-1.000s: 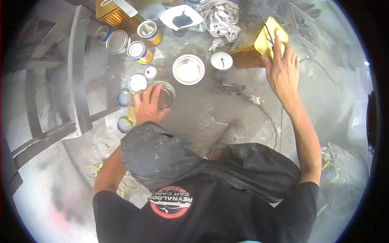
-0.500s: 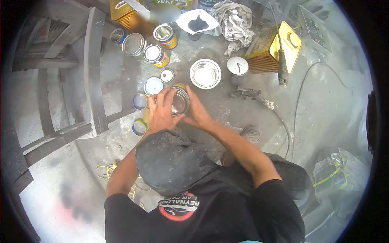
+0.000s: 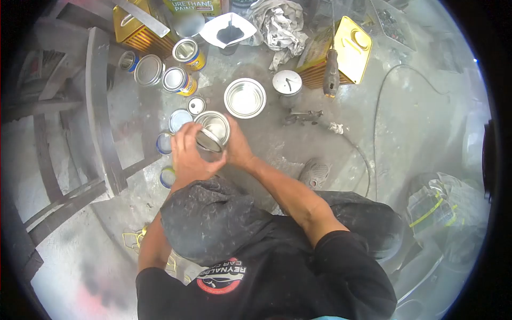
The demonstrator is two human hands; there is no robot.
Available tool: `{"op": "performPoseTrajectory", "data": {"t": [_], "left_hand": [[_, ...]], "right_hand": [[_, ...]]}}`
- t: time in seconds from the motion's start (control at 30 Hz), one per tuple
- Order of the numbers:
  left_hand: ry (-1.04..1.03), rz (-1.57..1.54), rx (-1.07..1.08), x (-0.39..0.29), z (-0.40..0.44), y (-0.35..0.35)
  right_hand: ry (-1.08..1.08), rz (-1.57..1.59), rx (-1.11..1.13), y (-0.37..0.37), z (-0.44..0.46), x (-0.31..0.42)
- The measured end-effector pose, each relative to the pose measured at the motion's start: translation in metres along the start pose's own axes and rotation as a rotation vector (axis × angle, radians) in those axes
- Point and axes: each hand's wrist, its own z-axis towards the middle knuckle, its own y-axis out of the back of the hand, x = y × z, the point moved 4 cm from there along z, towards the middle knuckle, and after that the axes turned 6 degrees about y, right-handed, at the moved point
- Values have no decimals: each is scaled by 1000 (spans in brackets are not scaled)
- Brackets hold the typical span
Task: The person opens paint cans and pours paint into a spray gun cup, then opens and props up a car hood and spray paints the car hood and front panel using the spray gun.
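My left hand (image 3: 193, 160) grips a round metal lid (image 3: 209, 141), tilted over the near side of a metal can (image 3: 215, 124). Around the can's right side curls my right hand (image 3: 239, 145), its fingers partly hidden behind the rim. The can looks open, with a shiny inside. Just beyond it are a small round tin (image 3: 196, 105) and a light-blue-topped can (image 3: 180, 120). A wide shiny metal bowl or can (image 3: 245, 98) stands to the right.
A spray gun (image 3: 304, 117) with a hose and a white-topped cup (image 3: 287, 83) lie right. A screwdriver-like tool (image 3: 331, 74) rests by a yellow tin (image 3: 354, 45). Several paint cans stand at the upper left. A wooden frame (image 3: 100, 106) rises left.
My right hand has come from the yellow tin to the can's right side. The lid has lifted off and tilted in my left hand, and the can's inside now shows.
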Motion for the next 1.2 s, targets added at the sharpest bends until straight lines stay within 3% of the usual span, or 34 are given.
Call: {"op": "performPoseTrajectory", "data": {"t": [0.2,0.3,0.53,0.67,1.03,1.2], "left_hand": [[367,-742,-305,31,-8,35],[352,-1041,-398,39,-11,57],[379,-1063,-279,48,-8,38],[401,-1079,-173,59,-11,15],[413,-858,-94,64,-14,-4],[416,-776,-68,59,-14,-1]], "right_hand": [[91,-14,60,19,6,44],[52,27,119,45,10,77],[144,-343,245,121,18,137],[168,-529,190,156,20,146],[31,-953,132,168,44,139],[-56,-1002,152,166,58,144]]}}
